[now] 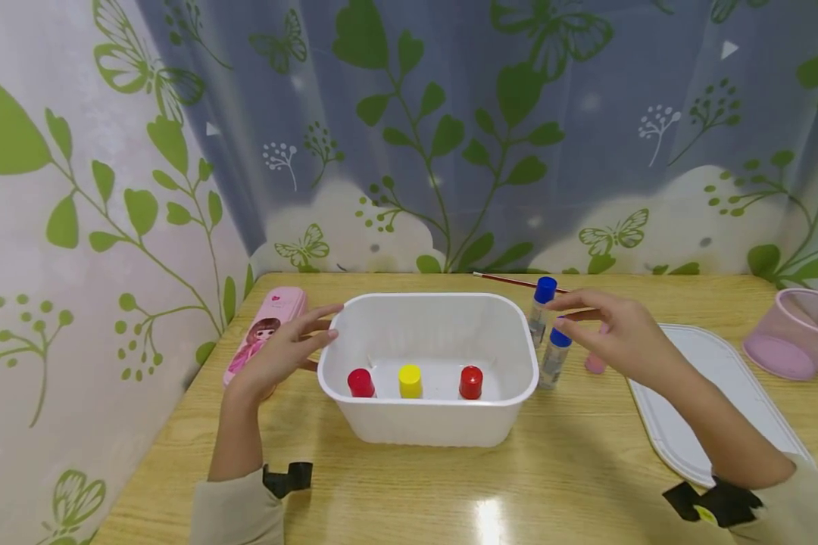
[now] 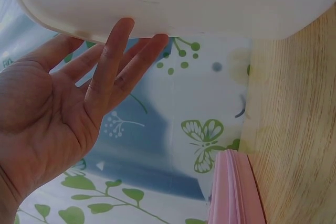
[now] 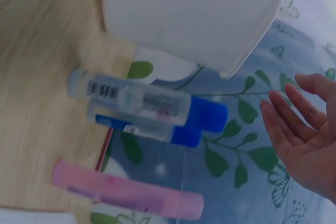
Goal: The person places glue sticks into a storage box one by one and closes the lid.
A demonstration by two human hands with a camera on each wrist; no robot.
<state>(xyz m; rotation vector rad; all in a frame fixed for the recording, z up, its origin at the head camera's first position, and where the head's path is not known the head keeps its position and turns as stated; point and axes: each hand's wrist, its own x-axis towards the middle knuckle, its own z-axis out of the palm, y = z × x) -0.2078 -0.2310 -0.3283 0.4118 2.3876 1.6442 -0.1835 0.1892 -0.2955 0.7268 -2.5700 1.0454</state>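
My left hand (image 1: 282, 352) touches the left rim of a white plastic bin (image 1: 426, 425) with its fingertips, the fingers fairly straight and spread in the left wrist view. Inside the bin, a pinkish-red cap (image 1: 361, 383), a yellow cap (image 1: 410, 381) and a red cap (image 1: 471, 383) show; what lies below them is hidden by the front wall. Two clear tubes with blue caps (image 3: 144, 100) stand right of the bin. Close by the caps is my right hand (image 1: 620, 333), loosely bent. The right wrist view shows it empty, apart from the tubes.
A pink tube (image 3: 126, 188) stands behind the right hand. Further right are a white tray (image 1: 682, 424) and a pink mesh cup (image 1: 787, 341). At left lies a pink pencil case (image 1: 282, 304). A thin brush (image 1: 507, 280) lies by the patterned curtain.
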